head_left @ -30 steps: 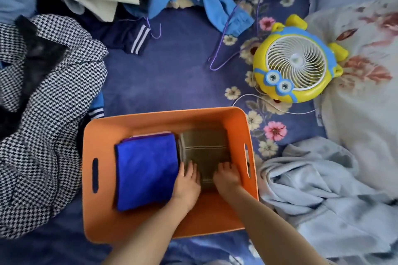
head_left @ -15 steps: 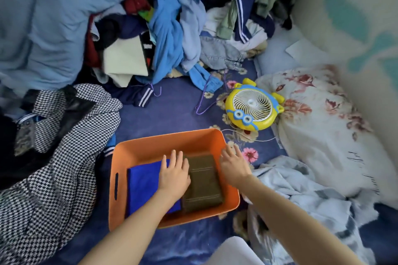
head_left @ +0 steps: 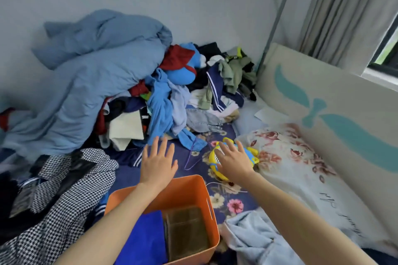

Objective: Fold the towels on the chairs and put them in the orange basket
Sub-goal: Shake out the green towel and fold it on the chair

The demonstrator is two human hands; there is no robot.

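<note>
- Orange basket (head_left: 201, 188) at 6 o'clock holds a folded blue towel (head_left: 142, 241), with an olive towel (head_left: 187, 232) at its 3 o'clock.
- Left hand (head_left: 157, 165) and right hand (head_left: 234, 162) hover at 12 o'clock, fingers wide, empty.
- This stowing looks finished. The next move is probably fetching another towel, though no chair shows.

Blue floral bed sheet (head_left: 226, 202) under orange basket (head_left: 185, 191), yellow fan (head_left: 212, 160), houndstooth coat (head_left: 71, 196), pillow (head_left: 286, 157), clothes heap (head_left: 172, 101).
</note>
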